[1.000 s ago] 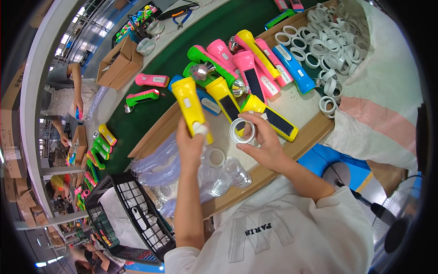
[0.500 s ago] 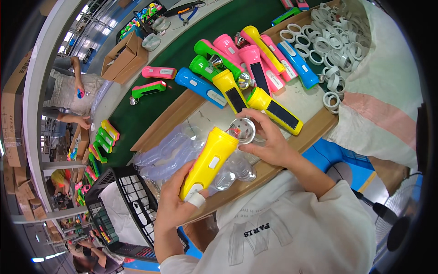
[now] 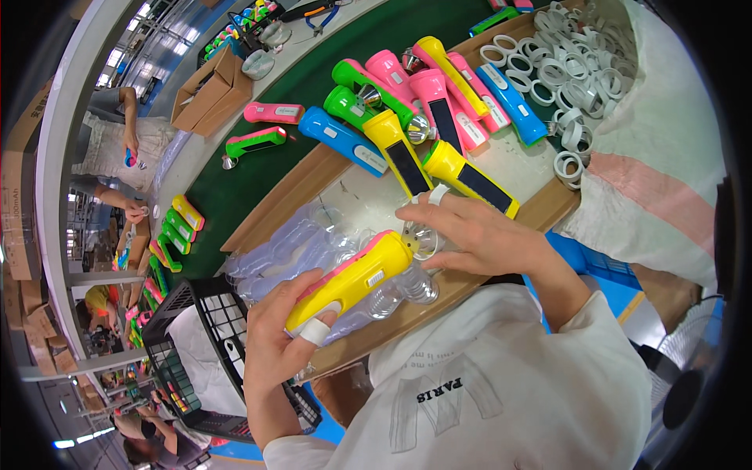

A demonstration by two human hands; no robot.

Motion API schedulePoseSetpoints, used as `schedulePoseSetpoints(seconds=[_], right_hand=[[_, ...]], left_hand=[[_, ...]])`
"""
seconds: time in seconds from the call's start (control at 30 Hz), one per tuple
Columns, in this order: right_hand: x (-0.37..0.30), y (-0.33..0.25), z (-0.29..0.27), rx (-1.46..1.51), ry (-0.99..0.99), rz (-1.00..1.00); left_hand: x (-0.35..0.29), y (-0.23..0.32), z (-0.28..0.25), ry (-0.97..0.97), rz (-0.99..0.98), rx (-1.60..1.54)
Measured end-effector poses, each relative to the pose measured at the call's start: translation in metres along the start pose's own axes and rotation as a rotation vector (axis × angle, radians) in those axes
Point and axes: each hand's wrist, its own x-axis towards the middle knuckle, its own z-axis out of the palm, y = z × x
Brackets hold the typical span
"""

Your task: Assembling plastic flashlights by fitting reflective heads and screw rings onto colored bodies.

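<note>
A yellow flashlight body (image 3: 356,280) with a pink strip along one side lies slanted in my left hand (image 3: 276,333). The fingers wrap its narrow end, with the thumb on top. At its wide end, my right hand (image 3: 482,235) grips a shiny round reflector (image 3: 424,241) between thumb and fingers. The reflector meets the mouth of the body; the fingers partly hide it, and I cannot tell how far in it sits. White bands wrap my left thumb and a right finger. Beyond the right hand lies another yellow flashlight (image 3: 472,182) with a dark panel.
Pink, green, blue and yellow flashlights (image 3: 342,139) are heaped beyond my hands. White rings (image 3: 576,74) pile up at the far right, beside a white sack (image 3: 658,157). Clear plastic lenses (image 3: 384,301) lie under the held body. A black crate (image 3: 223,329) stands left; a co-worker's hand (image 3: 135,210) is farther off.
The reflector has come against the body's mouth, its wires now hidden. The body has tipped flatter and rolled, showing its pink side. My right hand has turned over the reflector.
</note>
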Motion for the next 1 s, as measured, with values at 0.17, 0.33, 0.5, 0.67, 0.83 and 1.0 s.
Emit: schedulePoseSetpoints(seconds=[0.17,0.33,0.5,0.67,0.83,1.0], right_hand=[[-0.001,0.005,-0.007,-0.070,-0.107,0.032],[0.000,0.007,-0.004,0.056,0.021,-0.024],[0.012,-0.006,-0.013,-0.077,-0.260,0.094],[0.015,0.000,-0.010,-0.029,-0.283,0.045],[0.026,-0.004,-0.010,0.148,-0.322,0.066],[0.027,0.007,0.009,0.444,-0.103,-0.030]], left_hand=[[-0.003,-0.007,-0.004,0.005,0.065,0.022],[0.002,-0.022,0.005,-0.060,0.054,-0.033],[-0.007,-0.020,0.016,0.028,0.179,0.242],[-0.010,-0.024,0.012,0.077,0.350,0.373],[-0.016,-0.035,0.014,0.006,0.335,0.296],[-0.019,-0.044,0.032,0.061,0.144,0.002]])
